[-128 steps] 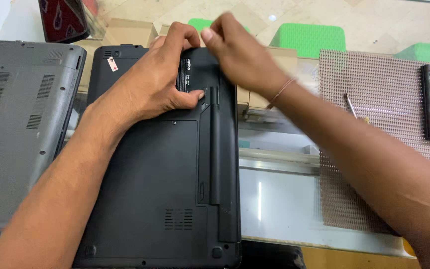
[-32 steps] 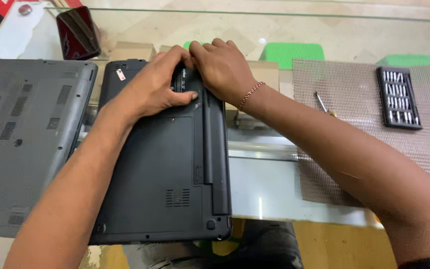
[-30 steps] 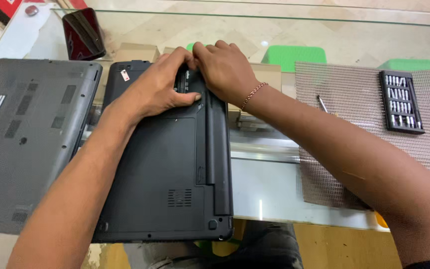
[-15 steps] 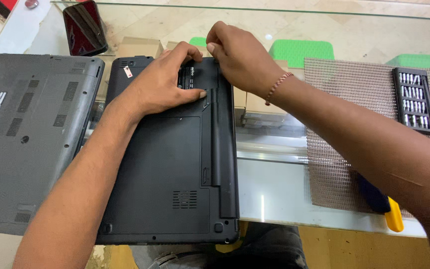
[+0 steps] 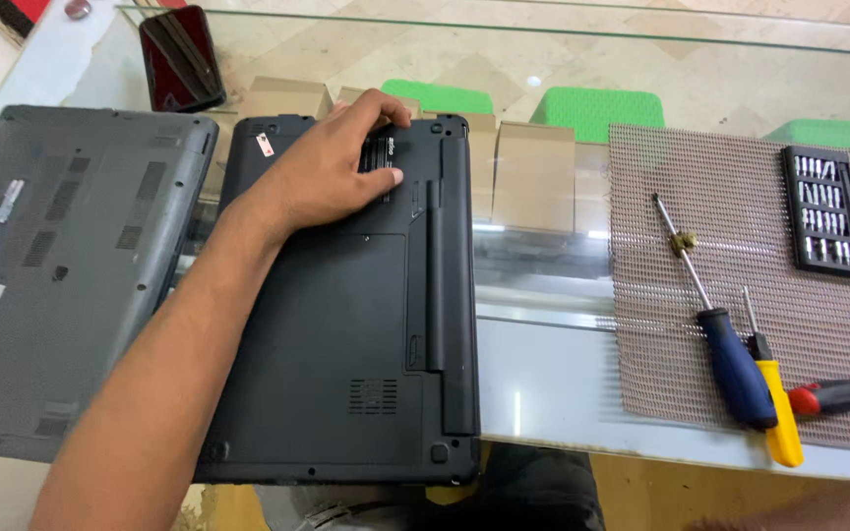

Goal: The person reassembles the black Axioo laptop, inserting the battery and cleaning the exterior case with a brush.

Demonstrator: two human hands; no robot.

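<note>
A glass table (image 5: pixel 543 364) carries a black laptop (image 5: pixel 346 393), a grey laptop (image 5: pixel 51 285) and a mesh mat (image 5: pixel 740 246).

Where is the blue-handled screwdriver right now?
In the head view, the blue-handled screwdriver lies on the brown mesh mat at the right, beside a yellow-handled screwdriver and right of the black laptop.

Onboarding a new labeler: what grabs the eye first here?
The left hand lies on the upturned black laptop at centre, fingers at an open slot near its far edge. A grey laptop lies to its left; screwdrivers and a bit case lie on the right mesh mat.
</note>
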